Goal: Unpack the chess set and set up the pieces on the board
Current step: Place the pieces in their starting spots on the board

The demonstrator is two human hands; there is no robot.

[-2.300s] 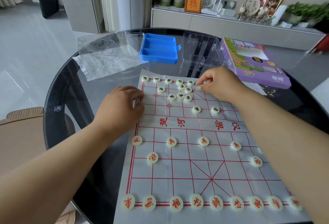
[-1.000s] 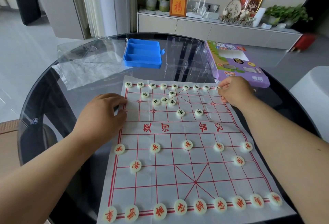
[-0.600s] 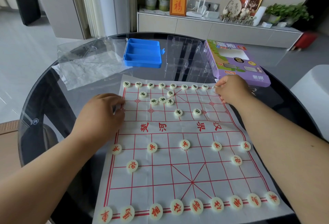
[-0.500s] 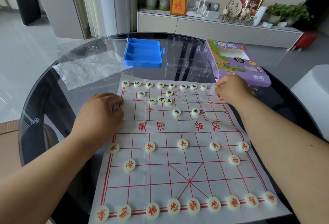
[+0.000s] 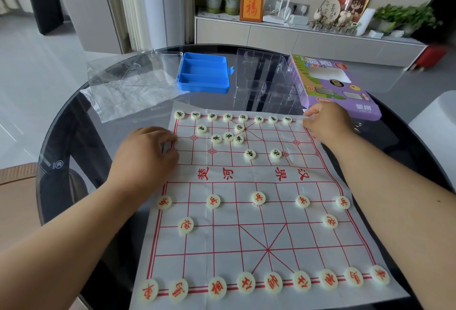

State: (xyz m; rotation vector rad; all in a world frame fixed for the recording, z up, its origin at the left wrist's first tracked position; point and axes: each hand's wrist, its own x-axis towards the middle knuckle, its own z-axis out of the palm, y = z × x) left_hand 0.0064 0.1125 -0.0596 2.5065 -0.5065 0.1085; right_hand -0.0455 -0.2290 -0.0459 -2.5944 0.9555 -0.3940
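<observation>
The xiangqi board sheet [image 5: 246, 211] lies flat on my round glass table [image 5: 74, 124]. Along its near edge sits the full back row of red-marked pieces [image 5: 246, 283], with five red soldiers [image 5: 258, 198] and two red cannons [image 5: 185, 225] on the lines ahead of them. At the far edge eight black-marked pieces [image 5: 227, 117] stand in a row, and several more black ones [image 5: 228, 136] cluster loosely just inside it, off their points.

My right hand [image 5: 325, 124] rests at the far right corner of the sheet, fingertips pinched at the corner point; whether a piece is under them I cannot tell. My left hand [image 5: 145, 151] lies on the sheet's left edge with fingers curled; what it holds, if anything, is hidden.

Beyond the board are a blue tray [image 5: 203, 73], a clear plastic insert [image 5: 264, 82], a clear lid [image 5: 148, 68] on a crumpled plastic bag [image 5: 123, 97], and the purple box [image 5: 338, 82].
</observation>
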